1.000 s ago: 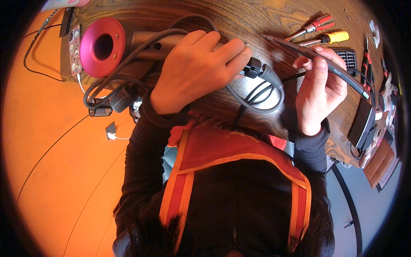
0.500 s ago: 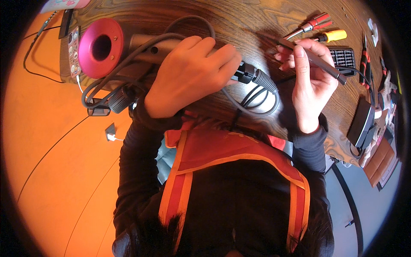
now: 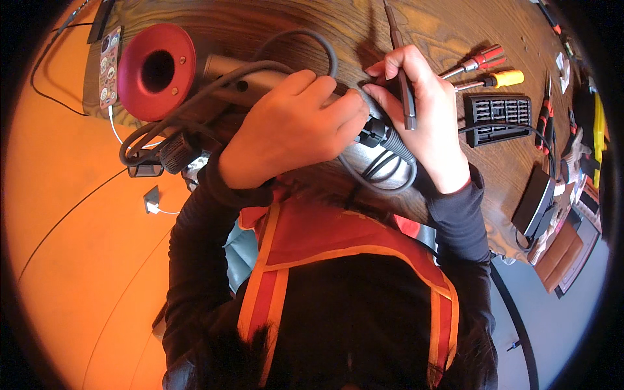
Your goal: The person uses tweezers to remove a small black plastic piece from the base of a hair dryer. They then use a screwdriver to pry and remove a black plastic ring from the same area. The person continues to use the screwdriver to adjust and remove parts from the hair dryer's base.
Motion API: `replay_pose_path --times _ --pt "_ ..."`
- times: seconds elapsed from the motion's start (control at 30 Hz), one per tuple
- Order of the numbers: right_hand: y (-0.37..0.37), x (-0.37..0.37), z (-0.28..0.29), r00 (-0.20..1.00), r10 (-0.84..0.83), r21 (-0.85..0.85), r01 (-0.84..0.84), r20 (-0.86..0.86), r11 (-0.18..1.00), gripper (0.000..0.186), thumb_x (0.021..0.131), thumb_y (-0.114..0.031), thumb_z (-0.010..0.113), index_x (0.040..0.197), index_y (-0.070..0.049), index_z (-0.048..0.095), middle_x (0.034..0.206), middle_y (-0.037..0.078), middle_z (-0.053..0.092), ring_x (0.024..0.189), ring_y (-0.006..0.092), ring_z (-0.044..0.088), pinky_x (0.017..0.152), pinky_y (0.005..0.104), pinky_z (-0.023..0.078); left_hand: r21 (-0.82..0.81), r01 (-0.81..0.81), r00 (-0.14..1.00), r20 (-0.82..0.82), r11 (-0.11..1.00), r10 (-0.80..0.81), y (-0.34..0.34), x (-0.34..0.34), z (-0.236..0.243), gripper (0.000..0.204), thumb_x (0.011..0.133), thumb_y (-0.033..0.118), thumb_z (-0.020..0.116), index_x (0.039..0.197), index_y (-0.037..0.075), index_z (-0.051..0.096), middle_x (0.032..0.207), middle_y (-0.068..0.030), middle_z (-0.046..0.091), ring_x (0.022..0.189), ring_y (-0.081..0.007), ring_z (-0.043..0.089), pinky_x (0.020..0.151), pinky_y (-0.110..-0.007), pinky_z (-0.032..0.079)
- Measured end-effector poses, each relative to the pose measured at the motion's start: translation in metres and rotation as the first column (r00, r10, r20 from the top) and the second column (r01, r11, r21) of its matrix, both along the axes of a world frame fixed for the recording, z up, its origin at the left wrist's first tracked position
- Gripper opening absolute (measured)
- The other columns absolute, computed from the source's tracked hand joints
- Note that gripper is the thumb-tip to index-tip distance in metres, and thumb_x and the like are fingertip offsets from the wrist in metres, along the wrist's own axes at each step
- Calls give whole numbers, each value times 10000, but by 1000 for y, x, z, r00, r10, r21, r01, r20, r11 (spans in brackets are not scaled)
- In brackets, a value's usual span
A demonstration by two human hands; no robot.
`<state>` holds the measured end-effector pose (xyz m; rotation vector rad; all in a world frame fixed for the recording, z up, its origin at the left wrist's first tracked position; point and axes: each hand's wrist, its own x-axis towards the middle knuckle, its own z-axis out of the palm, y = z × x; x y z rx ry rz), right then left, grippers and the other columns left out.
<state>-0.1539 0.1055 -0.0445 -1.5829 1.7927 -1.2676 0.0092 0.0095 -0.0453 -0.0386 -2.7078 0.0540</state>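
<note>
A hair dryer lies across the near part of the table, its magenta ring-shaped head [image 3: 184, 77] at left and its grey handle [image 3: 227, 73] running right. My left hand [image 3: 292, 127] is closed round that handle. Beyond my fingers, the black handle end [image 3: 373, 133] and ribbed cord sleeve [image 3: 398, 144] stick out. Between thumb and fingers, my right hand [image 3: 429, 107] grips a slim dark screwdriver [image 3: 403, 81], just right of the handle end. Its thin tip points away from me, up off the dryer. My left fingertips are hidden behind the hand.
The dryer's thick grey cord [image 3: 331, 55] loops around the handle. Right of my right hand lie a red-handled screwdriver [image 3: 481, 58], a yellow-handled screwdriver [image 3: 507, 79], a black bit case [image 3: 497, 120] and red-black pliers [image 3: 545, 120]. A phone [image 3: 109, 68] with a white cable lies far left.
My right hand has moved left, close to the handle end, and the screwdriver has turned more upright in the picture. My left hand keeps its hold on the dryer. The view has shifted slightly.
</note>
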Motion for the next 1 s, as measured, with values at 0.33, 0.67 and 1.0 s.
replay_pose_path --times 0.33,0.67,1.0 --pt "-2 2 -2 993 -45 49 50 -107 998 237 765 50 624 834 -54 424 706 120 553 651 276 597 590 316 466 -3 -11 993 121 1000 11 2 5 3 288 656 173 636 932 90 636 918 6 563 704 -152 491 634 -281 425" --pt "9 8 3 813 37 31 -67 582 997 265 809 77 619 869 -62 402 829 42 582 777 99 575 701 227 481 -21 -77 997 24 997 77 5 2 -3 209 686 160 628 884 93 626 936 -5 596 678 -147 490 594 -280 419" --pt "14 11 7 992 -40 -61 48 118 997 239 746 17 696 790 -53 472 713 62 615 642 130 615 603 238 481 -71 -52 998 20 996 54 3 0 -1 174 689 156 616 850 93 642 907 26 566 673 -130 475 587 -268 401"
